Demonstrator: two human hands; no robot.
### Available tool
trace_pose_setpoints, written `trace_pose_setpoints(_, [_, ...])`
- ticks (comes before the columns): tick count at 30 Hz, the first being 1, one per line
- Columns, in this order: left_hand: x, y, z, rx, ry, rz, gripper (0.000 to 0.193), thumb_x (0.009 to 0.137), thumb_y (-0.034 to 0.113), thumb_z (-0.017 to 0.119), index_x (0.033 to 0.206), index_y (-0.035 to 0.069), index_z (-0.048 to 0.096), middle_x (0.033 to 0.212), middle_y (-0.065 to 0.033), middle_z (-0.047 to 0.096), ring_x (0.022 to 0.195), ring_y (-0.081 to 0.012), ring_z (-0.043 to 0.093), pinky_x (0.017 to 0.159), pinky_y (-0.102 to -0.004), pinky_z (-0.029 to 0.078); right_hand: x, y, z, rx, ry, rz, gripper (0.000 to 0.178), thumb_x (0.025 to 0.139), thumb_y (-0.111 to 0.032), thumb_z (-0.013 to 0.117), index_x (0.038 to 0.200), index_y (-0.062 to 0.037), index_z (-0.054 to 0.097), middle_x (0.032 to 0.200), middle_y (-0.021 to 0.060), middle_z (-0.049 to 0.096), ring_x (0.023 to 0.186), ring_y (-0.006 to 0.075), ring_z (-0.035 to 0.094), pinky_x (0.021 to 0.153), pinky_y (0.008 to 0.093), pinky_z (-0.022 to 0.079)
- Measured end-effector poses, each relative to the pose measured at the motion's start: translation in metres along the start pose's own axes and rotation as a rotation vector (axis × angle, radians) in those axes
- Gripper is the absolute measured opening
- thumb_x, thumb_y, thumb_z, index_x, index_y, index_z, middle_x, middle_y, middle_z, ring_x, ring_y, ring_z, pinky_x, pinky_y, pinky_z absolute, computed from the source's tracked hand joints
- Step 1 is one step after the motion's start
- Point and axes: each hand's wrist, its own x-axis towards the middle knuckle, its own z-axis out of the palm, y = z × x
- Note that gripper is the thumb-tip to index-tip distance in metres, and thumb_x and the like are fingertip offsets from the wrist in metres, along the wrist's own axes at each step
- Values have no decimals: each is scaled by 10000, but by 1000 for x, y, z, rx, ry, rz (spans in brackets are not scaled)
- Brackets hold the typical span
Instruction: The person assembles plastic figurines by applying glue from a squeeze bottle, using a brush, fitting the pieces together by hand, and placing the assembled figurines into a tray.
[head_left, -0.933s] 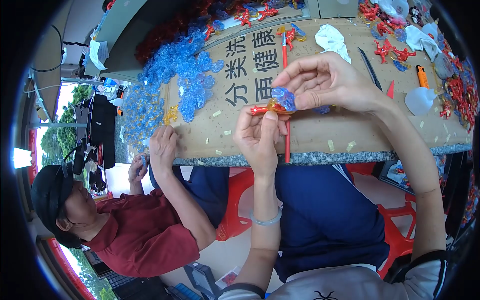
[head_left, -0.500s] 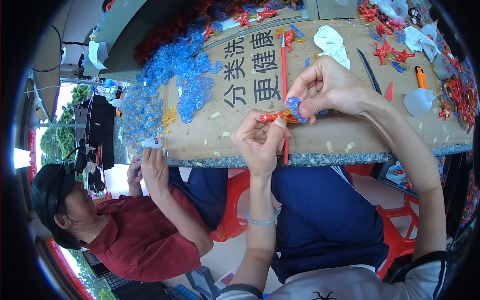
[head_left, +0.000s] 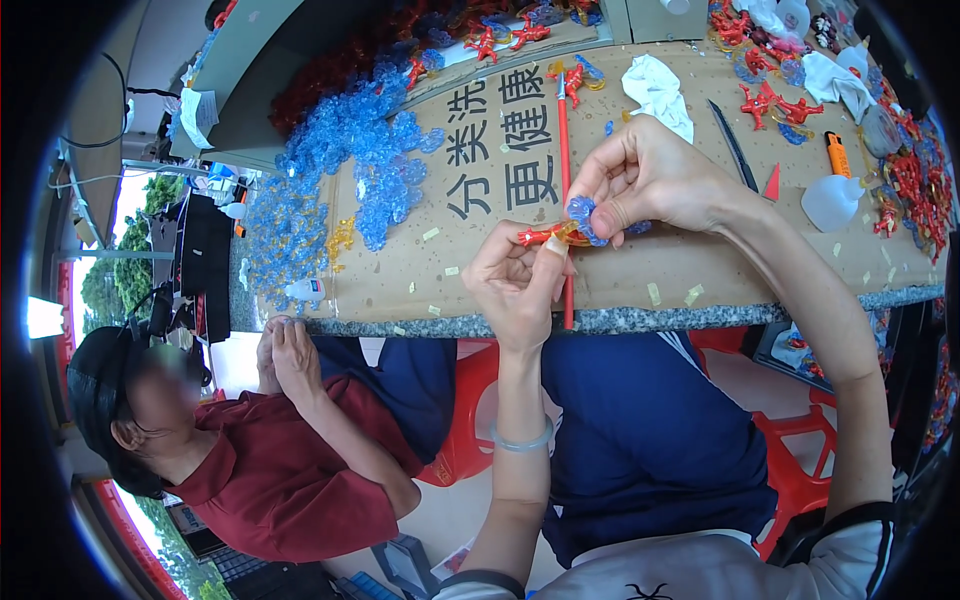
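Between the fingertips of my left hand (head_left: 513, 285) is a small red plastic figure (head_left: 538, 236), with an amber see-through part at its right end. My right hand (head_left: 655, 180) pinches a blue see-through plastic piece (head_left: 582, 212) up against that amber part, just above the cardboard. Fingers cover part of where the pieces meet, so I cannot tell whether they are joined. A red stick-like tool (head_left: 566, 150) lies under my hands on the cardboard-covered table (head_left: 470, 270).
Heaps of blue pieces (head_left: 375, 165) and amber pieces (head_left: 341, 237) lie leftward. To the right are a white tissue (head_left: 657, 92), a dark blade (head_left: 733, 145), an orange cutter (head_left: 838, 155), a translucent bottle (head_left: 832, 203) and many red figures (head_left: 918, 185). A co-worker (head_left: 290, 470) sits at left.
My hands keep their grip on the joined-up pieces and barely shift. The co-worker has set a small white bottle on the table and lowered both hands.
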Motion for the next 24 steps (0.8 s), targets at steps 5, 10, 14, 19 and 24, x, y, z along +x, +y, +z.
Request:
trace_pose_setpoints(5, [1,1,-1,26,18,12,46,833,-48,574,806,-41,536,613,-81,591,455,-29,466,415,-157,327,2,-1,0,5,-8,-7,261,679,-25,789,883,73,658,740,105,665,591,114,623,527,227,523])
trace_pose_setpoints(10, [1,-1,-4,-14,4,-5,57,830,-38,582,802,-33,533,608,-80,591,444,-26,455,405,-157,315,3,-2,3,50,13,30,279,692,-49,788,903,76,656,739,109,665,588,115,621,523,227,518])
trace_pose_setpoints(14, [2,-1,-5,-95,-13,-51,85,835,-21,582,783,-12,515,602,-78,585,432,-25,436,395,-161,292,3,-2,2,51,4,46,290,714,-76,781,929,73,655,745,105,667,588,111,619,523,223,514])
trace_pose_setpoints(19, [4,1,-5,-126,-12,-80,138,846,-5,567,748,23,474,589,-70,569,418,-25,404,390,-168,276,6,3,5,27,-3,-12,338,759,-149,758,1005,55,647,744,58,658,589,85,600,557,199,501])
trace_pose_setpoints(24, [5,-1,-2,-167,16,-74,168,852,2,556,728,43,450,579,-61,557,412,-22,385,391,-170,271,4,-2,8,3,-70,-63,309,852,-89,627,1152,-18,609,892,44,647,711,61,602,686,199,485])
